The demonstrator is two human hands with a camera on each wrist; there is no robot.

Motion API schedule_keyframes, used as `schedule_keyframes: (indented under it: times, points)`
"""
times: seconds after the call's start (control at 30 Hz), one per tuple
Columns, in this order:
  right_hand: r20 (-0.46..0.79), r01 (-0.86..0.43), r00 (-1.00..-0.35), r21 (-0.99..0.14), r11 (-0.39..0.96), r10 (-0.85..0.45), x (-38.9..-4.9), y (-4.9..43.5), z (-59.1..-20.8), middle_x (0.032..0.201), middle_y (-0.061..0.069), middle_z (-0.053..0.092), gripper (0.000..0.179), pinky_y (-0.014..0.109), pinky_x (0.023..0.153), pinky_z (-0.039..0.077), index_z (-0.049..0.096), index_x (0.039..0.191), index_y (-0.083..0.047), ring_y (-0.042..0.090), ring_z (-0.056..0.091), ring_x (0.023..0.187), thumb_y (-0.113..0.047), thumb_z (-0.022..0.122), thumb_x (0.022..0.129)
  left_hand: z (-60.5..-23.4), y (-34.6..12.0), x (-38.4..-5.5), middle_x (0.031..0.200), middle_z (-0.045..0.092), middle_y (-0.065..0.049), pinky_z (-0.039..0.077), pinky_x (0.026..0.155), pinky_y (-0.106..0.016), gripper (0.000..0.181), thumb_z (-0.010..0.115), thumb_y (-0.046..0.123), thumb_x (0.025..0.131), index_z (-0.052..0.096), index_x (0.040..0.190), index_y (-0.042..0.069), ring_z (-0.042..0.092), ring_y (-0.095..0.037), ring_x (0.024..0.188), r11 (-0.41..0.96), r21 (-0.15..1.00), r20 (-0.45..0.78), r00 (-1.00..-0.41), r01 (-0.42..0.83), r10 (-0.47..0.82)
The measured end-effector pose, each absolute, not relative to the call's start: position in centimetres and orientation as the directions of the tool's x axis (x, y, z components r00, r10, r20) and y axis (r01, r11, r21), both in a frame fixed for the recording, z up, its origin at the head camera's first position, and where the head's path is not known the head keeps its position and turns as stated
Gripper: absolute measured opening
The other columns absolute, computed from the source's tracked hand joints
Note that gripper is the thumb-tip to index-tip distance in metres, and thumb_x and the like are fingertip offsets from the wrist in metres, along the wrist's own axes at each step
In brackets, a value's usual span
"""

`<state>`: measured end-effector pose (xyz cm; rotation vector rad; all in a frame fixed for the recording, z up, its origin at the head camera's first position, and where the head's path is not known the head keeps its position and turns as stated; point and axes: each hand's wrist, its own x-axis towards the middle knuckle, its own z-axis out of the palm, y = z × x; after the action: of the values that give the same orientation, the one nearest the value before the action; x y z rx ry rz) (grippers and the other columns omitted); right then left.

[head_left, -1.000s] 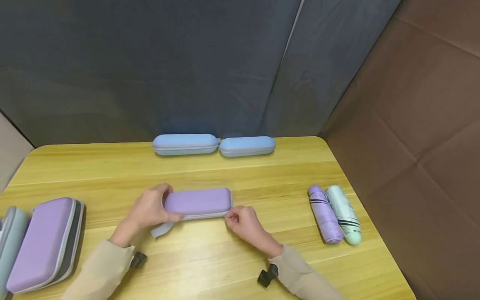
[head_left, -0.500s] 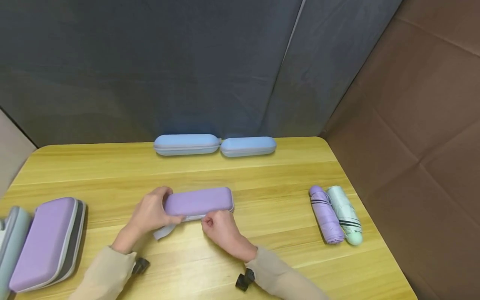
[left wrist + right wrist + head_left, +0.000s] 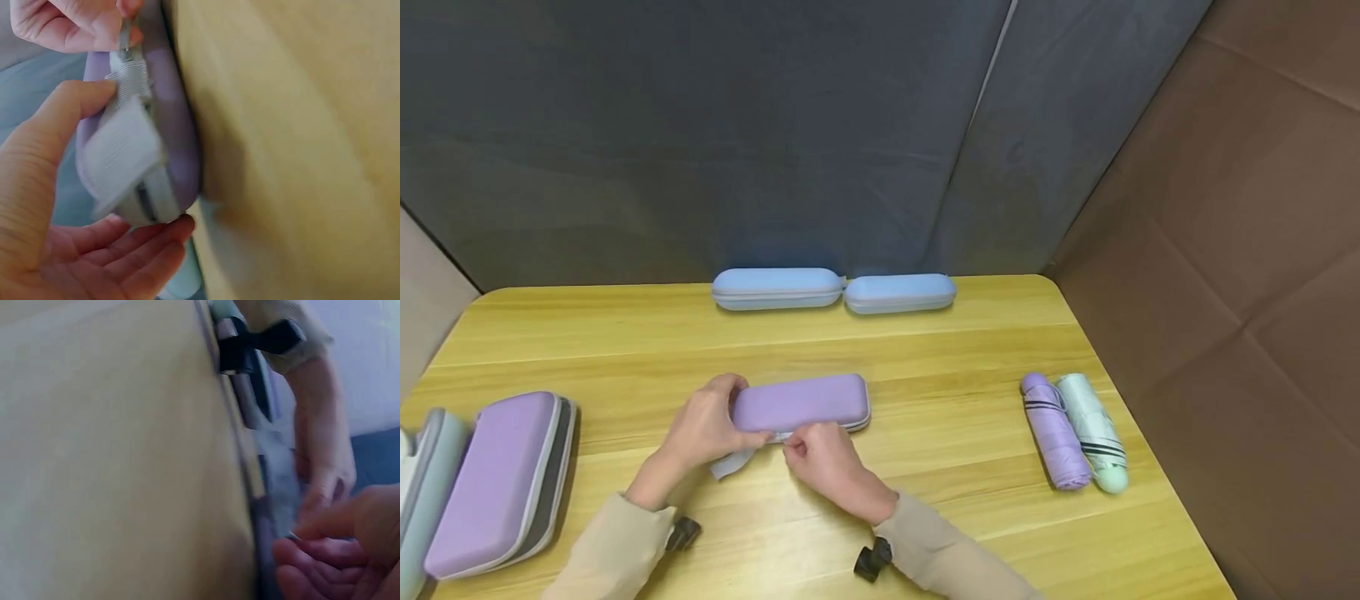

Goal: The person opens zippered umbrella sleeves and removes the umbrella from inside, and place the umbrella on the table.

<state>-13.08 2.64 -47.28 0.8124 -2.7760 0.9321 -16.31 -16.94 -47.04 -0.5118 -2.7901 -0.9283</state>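
A small purple zippered case (image 3: 801, 402) lies lengthwise on the wooden table (image 3: 955, 358). My left hand (image 3: 700, 421) grips its left end, thumb along the front seam and the other fingers round the back and end. A pale fabric strap (image 3: 125, 150) sticks out from that end, below the thumb. Close beside the thumb, my right hand (image 3: 831, 467) pinches the metal zipper pull (image 3: 125, 34) on the front seam. In the right wrist view, its thumb and forefinger meet at the pull, and most of the case is hidden.
Two light blue cases (image 3: 777, 288) stand along the table's back edge. At the left sit a larger purple case (image 3: 493, 483) and a grey-green case (image 3: 433, 500). A folded purple umbrella (image 3: 1056, 433) and a mint umbrella (image 3: 1093, 429) lie at the right.
My right hand has slid left along the case's front seam, from the right front corner to near my left thumb. The left hand keeps its grip on the left end.
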Motion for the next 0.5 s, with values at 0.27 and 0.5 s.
schedule_keyframes:
  times: [0.27,0.5]
  points:
    - [0.250,-0.527,-0.835,-0.622,0.580,-0.491,-17.2,8.4,-44.7,0.089,0.007,0.065,0.021,0.019,0.072,0.049,0.068,0.097,-0.002,0.015,0.060,0.080,-0.007,0.073,0.078,-45.8,-17.8,-16.2,0.096,0.061,-0.020,0.052,0.071,-0.043,0.065,0.087,0.018,0.059,0.054,0.107,-0.012,0.059,-0.030,0.083,0.672,0.608,0.210,-0.902,0.423,0.377]
    - [0.002,-0.463,-0.718,-0.748,0.476,-0.696,-20.9,13.1,-45.3,0.128,0.014,0.047,0.055,0.041,0.103,0.035,0.047,0.127,-0.001,0.028,0.044,0.119,-0.003,0.071,0.076,-46.1,-18.8,-16.6,0.102,0.058,-0.022,0.052,0.076,-0.045,0.062,0.084,0.008,0.060,0.055,0.110,-0.013,0.060,-0.033,0.088,0.624,0.628,0.230,-0.877,0.464,0.422]
